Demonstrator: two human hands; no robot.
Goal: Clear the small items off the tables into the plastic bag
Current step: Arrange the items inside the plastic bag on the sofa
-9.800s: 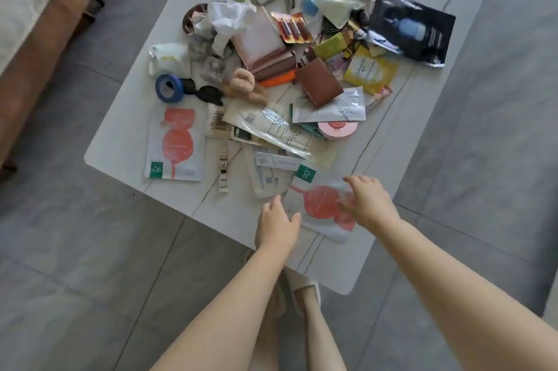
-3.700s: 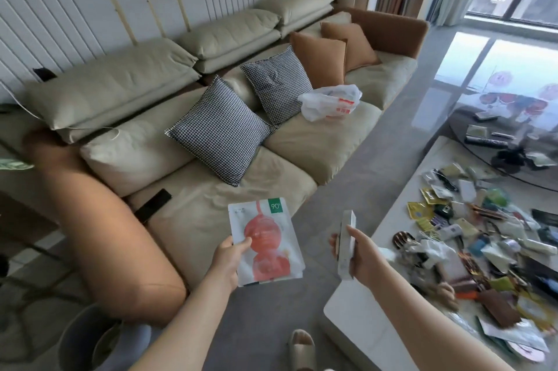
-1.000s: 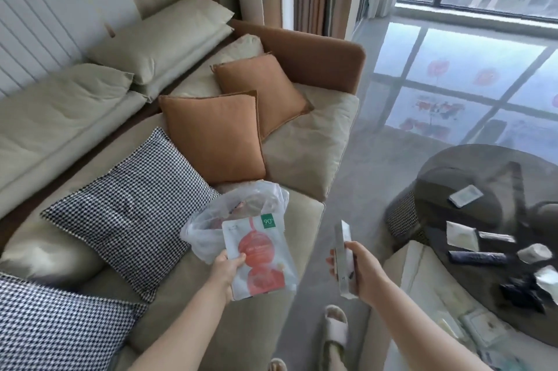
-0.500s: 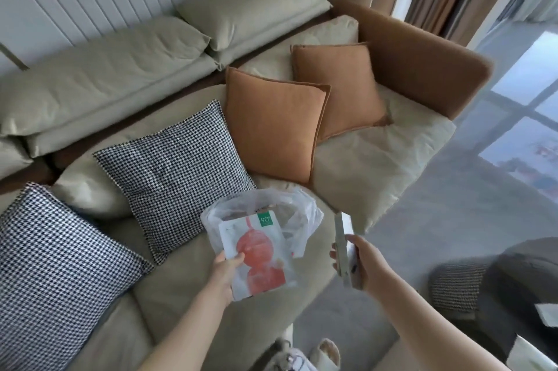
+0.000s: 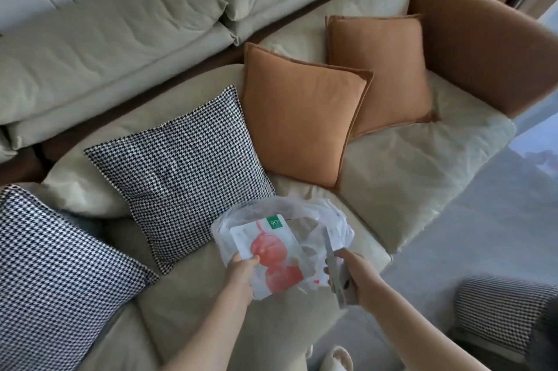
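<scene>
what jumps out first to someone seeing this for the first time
The white sachet with a red print stands out at bottom centre, held by the left hand over the plastic bag lying on the sofa seat. Beside it, the right hand holds a thin flat packet edge-on at the bag. Behind them, two orange cushions and houndstooth cushions lean along the sofa.
</scene>
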